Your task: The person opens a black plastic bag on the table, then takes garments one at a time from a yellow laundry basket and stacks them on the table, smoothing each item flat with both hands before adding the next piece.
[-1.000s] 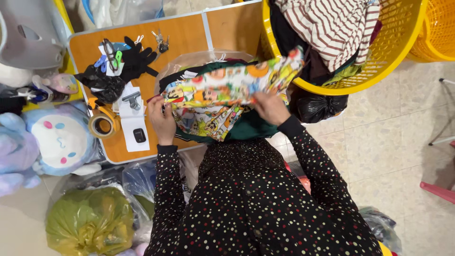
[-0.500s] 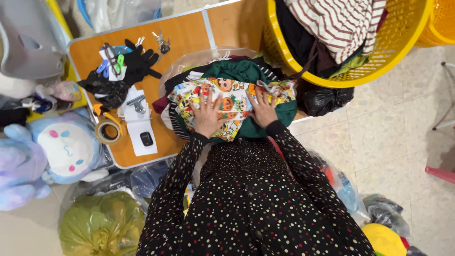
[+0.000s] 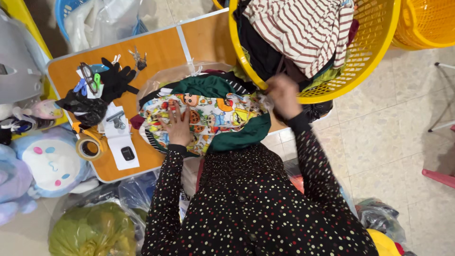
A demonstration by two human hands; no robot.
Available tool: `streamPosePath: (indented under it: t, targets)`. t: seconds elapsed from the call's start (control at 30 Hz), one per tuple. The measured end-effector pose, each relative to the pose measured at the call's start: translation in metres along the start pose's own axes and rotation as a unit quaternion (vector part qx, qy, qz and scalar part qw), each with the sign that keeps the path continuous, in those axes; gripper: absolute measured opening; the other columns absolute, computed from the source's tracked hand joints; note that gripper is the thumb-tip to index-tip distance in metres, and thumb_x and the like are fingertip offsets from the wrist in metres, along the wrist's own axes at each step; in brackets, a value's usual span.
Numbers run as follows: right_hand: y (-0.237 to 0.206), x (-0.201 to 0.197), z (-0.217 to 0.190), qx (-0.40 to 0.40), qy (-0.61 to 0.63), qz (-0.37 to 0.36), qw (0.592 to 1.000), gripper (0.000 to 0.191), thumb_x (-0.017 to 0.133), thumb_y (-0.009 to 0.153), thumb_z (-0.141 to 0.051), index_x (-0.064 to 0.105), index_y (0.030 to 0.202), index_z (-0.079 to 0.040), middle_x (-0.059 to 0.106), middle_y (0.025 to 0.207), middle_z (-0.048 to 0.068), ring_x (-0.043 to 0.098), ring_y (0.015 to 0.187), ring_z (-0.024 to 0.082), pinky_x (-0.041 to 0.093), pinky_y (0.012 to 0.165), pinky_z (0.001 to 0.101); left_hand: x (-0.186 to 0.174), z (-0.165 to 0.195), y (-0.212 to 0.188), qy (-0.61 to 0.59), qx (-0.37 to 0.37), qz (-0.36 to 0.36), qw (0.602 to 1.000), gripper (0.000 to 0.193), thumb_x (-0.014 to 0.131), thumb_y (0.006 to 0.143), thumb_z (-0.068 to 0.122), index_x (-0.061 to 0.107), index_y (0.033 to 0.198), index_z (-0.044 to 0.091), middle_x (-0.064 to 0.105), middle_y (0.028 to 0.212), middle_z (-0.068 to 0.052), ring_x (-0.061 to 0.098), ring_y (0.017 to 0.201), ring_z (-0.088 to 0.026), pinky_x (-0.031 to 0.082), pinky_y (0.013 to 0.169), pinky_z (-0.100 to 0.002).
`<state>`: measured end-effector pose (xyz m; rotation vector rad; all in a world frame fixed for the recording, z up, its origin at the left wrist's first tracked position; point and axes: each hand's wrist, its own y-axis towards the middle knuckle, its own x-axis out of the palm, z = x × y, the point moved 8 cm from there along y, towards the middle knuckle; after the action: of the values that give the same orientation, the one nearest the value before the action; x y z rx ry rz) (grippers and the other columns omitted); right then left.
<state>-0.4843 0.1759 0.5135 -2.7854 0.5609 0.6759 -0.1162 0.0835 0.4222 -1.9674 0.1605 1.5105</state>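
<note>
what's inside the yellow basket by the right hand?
On top in the yellow basket lies a red-and-white striped garment; dark clothes and a bit of green fabric show beneath. The right hand reaches at its rim. Anything deeper is covered.

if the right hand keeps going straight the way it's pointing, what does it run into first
The right hand points up and slightly left, at the near rim of the yellow basket. It would probably meet that rim, or the dark clothes hanging over it, first; depth is hard to judge from above.
</note>
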Motion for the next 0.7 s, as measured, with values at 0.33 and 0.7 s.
streamPosePath:
  t: [0.33,0.7]
  targets:
    - [0.038,-0.008,0.007,-0.209,-0.204,-0.229,0.929,0.023,0.075,0.083,-0.012,0.068,0.104,-0.003,0.064,0.123,0.017,0.062,0.116,0.042,0.051,0.096,0.0479,-0.116,0.105,-0.015,-0.418,0.140,0.327,0.836,0.033,0.066,0.096,0.012,0.065,0.129,0.009,0.049,0.151,-0.012,0.055,0.136,-0.036,0.048,0.113,-0.042]
    - [0.037,-0.130,0.010,-0.128,0.199,-0.067,0.969,0.021,0.062,0.096,0.001,0.064,0.117,-0.002,0.072,0.114,0.007,0.067,0.105,0.016,0.054,0.097,0.0311,-0.146,0.203,0.008,-0.487,0.309,0.152,0.803,0.057,0.066,0.094,0.015,0.052,0.149,0.006,0.055,0.147,-0.009,0.072,0.100,-0.026,0.059,0.084,-0.036]
